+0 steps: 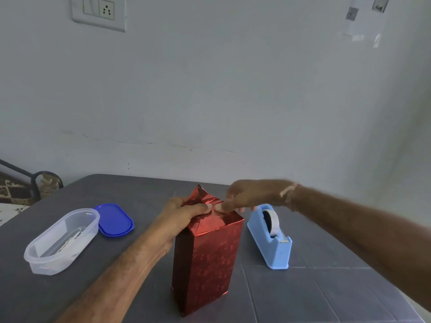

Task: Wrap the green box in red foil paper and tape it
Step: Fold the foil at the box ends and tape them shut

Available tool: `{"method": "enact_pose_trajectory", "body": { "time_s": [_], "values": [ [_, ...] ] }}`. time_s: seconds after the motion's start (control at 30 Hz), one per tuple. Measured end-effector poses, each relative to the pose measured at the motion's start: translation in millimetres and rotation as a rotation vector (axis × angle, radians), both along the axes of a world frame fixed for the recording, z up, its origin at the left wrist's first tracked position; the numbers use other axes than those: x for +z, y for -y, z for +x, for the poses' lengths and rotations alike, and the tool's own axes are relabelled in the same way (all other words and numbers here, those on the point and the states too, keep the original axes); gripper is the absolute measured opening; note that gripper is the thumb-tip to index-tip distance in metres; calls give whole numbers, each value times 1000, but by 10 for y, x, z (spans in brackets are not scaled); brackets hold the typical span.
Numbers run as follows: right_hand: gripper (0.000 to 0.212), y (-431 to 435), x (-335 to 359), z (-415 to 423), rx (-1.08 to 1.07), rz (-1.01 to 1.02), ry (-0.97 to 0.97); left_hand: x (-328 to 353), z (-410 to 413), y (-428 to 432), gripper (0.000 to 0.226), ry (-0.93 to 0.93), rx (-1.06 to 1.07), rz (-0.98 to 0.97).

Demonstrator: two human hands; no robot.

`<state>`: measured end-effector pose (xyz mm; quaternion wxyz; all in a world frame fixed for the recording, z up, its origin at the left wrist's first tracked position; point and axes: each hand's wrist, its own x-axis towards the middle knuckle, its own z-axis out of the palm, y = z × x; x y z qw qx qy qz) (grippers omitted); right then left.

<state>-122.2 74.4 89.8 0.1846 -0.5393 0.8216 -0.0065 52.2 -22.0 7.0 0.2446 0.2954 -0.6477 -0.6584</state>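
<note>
Shiny red foil (206,257), tall rectangular wrap — L hand (184,216) pinches crumpled top; R hand (253,194) blurred — grip unclear.

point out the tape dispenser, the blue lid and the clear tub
tape dispenser (277,250), head view, on its blue side wall
blue lid (115,220), head view, middle of its top
clear tub (65,257), head view, on its near side wall
</note>
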Motion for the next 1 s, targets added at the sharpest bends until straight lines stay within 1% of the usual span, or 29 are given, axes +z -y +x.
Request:
{"method": "enact_pose_trajectory", "body": {
  "time_s": [0.03,0.1,0.13,0.2,0.27,0.33,0.4,0.47,0.57,0.63,0.7,0.77,0.8,0.87,0.93,1.0],
  "values": [
    [44,-30,-107,-134,-55,-44,128,-3,-1,1,22,-7,0,4],
    [34,-166,-176,-177,-147,-132,336,-8,-3,1,21,-14,1,0],
    [34,-221,-192,-194,-187,-202,426,-9,0,2,20,-14,4,-5],
    [40,-300,-258,-214,-257,-297,529,-12,5,8,20,-15,2,-12],
    [53,-362,-312,-117,-295,-306,566,-12,8,14,22,-14,6,-13],
    [57,-387,-391,-7,-286,-273,594,-14,0,9,26,-8,7,-14],
    [47,-386,-438,35,-280,-281,679,-13,-6,-9,28,3,8,-15],
    [35,-376,-415,35,-280,-337,784,-10,-10,-28,27,9,23,-18],
    [26,-358,-435,76,-311,-422,934,0,-2,-54,21,-6,80,-21],
    [27,-325,-500,124,-324,-511,992,-5,0,-67,16,-35,135,-29],
    [35,-301,-577,136,-338,-623,1065,-21,-7,-80,13,-70,202,-42],
    [33,-336,-672,115,-339,-726,1149,-27,-3,-95,12,-93,242,-41],
    [34,-379,-739,96,-351,-789,1156,-24,3,-113,11,-104,248,-32],
    [34,-499,-894,22,-426,-912,1054,-13,-3,-156,8,-122,248,-16],
    [26,-643,-1090,-118,-531,-1007,859,-11,-17,-186,9,-122,246,-17],
    [14,-794,-1283,-350,-654,-1051,628,-18,-33,-175,13,-114,255,-18]
  ]
}}
